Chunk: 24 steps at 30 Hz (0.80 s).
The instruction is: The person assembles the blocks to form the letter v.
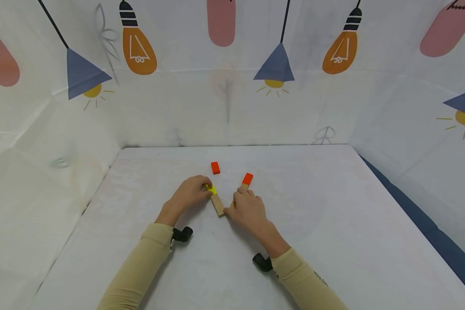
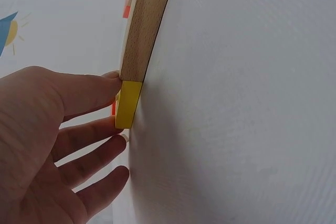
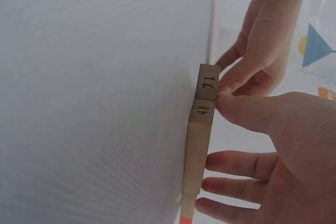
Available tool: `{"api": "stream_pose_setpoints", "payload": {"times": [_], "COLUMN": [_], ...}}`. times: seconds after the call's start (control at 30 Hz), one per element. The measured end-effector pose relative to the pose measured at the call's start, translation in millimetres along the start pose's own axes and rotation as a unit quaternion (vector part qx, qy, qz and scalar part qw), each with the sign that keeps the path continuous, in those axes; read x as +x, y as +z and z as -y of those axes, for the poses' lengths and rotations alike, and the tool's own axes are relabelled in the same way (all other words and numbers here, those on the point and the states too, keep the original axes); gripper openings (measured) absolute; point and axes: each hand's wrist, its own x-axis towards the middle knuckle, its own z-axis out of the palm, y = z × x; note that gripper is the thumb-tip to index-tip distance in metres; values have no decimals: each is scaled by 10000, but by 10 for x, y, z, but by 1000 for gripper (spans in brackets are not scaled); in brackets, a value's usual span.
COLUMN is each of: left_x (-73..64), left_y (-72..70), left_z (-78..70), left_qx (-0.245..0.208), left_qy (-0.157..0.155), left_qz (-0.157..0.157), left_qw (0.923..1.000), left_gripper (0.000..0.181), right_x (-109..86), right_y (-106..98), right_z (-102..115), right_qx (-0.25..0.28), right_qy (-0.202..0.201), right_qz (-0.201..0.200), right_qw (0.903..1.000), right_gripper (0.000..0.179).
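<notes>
My left hand (image 1: 190,193) pinches a small yellow block (image 2: 129,103) between thumb and fingers. It meets the far end of a plain wooden block (image 1: 218,205), lying flat. My right hand (image 1: 251,211) holds a second wooden block (image 3: 198,148) marked 48, thumb at its near end and fingers along it; the head view mostly hides this block. Beyond it, a red block (image 1: 248,178) lines up with the wood. The near ends of the two wooden blocks meet, forming a V. The left one shows 71 on its end.
A loose red block (image 1: 215,168) lies farther back on the white tabletop (image 1: 314,206), beyond the left hand. White sheeting with printed lamps (image 1: 275,64) hangs behind the table's back edge and along the sides.
</notes>
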Motion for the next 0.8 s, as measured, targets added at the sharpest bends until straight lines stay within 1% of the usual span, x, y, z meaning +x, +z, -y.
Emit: {"api": "stream_pose_setpoints", "payload": {"times": [0.47,0.63,0.8], "left_x": [20,7,1], "left_y": [1,-13,-21], "left_z": [8,-4,6], "left_qx": [-9,-68,-170], "left_qy": [40,58,15], "left_qz": [-13,-82,-142], "left_qw": [10000,9999,9998], "left_gripper": [21,20,18], "right_x": [-5,-2,-7], "right_y": [-17,-14,2], "right_z": [4,-1,9], "right_qx": [-36,-49,-92], "right_qy": [72,77,88], "right_qz": [37,23,116], "right_qw": [10000,10000,9999], "right_gripper": [38,38,37]}}
